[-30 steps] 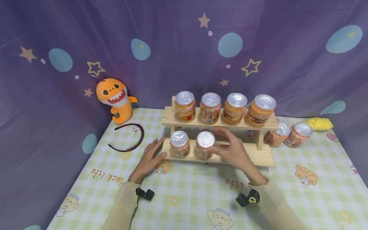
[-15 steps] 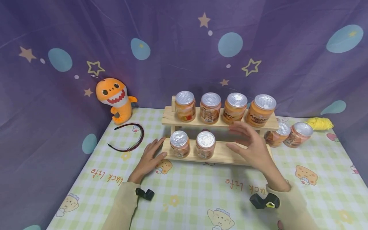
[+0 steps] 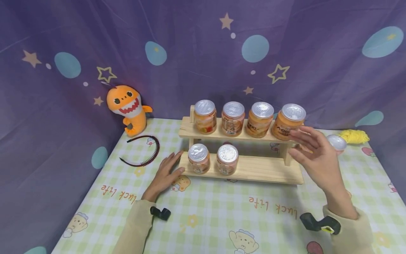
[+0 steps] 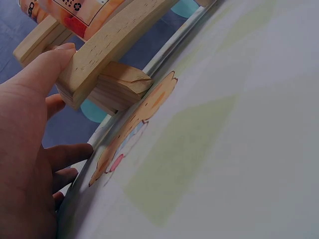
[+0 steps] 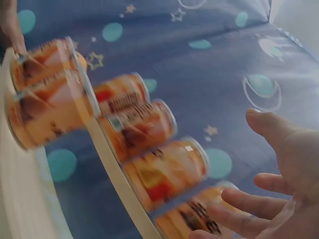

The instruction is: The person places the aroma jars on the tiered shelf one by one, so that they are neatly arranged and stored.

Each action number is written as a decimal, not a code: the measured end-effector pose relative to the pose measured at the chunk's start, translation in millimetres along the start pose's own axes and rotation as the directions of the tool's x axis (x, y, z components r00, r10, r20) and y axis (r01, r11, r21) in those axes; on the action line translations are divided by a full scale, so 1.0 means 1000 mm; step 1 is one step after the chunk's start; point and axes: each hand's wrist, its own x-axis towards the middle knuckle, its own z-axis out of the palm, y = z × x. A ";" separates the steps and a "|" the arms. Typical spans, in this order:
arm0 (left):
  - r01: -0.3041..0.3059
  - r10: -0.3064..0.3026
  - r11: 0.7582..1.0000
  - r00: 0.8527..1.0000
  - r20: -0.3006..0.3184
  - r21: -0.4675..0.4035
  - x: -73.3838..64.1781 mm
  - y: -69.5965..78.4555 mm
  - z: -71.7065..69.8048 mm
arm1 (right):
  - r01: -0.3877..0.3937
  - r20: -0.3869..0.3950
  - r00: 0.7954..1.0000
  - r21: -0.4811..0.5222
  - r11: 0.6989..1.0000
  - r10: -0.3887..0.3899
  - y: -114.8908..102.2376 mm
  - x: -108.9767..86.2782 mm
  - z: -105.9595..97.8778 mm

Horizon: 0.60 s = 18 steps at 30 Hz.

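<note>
A two-tier wooden rack [image 3: 269, 169] stands on the table. Several orange canned-fruit jars with silver lids line its upper tier, the rightmost jar [image 3: 288, 121] among them. On the lower tier are a left jar [image 3: 198, 158] and a second jar [image 3: 227, 159]. My left hand [image 3: 163, 176] rests against the lower tier's left end; in the left wrist view its thumb [image 4: 62, 52] touches the board, other fingers extended. My right hand [image 3: 320, 162], fingers spread and holding nothing, hovers at the rack's right end. Behind it a jar [image 3: 337, 143] is partly hidden.
An orange shark plush [image 3: 127, 109] leans at the back left, with a dark toothed headband [image 3: 155, 151] lying before it. Yellow yarn [image 3: 353, 136] sits at the back right. A purple curtain [image 3: 196, 53] hangs behind the checkered tablecloth [image 3: 209, 218].
My right hand has let go of the second lower-tier jar and moved right, past the rack's end, now covering part of the jars there. My left hand has stayed put.
</note>
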 end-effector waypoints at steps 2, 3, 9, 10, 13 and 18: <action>0.002 -0.002 1.000 1.000 0.000 -0.003 0.000 0.000 0.000 | -0.001 -0.026 1.000 0.001 1.000 0.001 -0.001 0.000 -0.009; 0.005 -0.005 1.000 1.000 0.000 -0.003 0.000 0.000 0.000 | -0.003 -0.044 0.999 -0.012 1.000 0.002 -0.001 0.000 -0.013; 0.000 0.000 1.000 1.000 0.001 -0.007 0.001 0.000 0.000 | -0.072 -0.139 0.989 -0.101 0.992 0.058 0.003 -0.002 -0.044; -0.001 0.001 1.000 1.000 0.000 -0.008 0.001 0.001 0.000 | -0.087 -0.152 0.986 -0.109 0.990 0.070 0.005 -0.003 -0.050; 0.000 0.000 1.000 1.000 0.000 -0.008 0.001 0.001 0.000 | -0.130 -0.201 0.975 -0.173 0.976 0.094 0.011 -0.003 -0.064; 0.001 -0.001 1.000 1.000 -0.003 0.001 0.000 0.000 0.000 | -0.178 -0.296 0.946 -0.139 0.974 0.131 0.022 -0.004 -0.084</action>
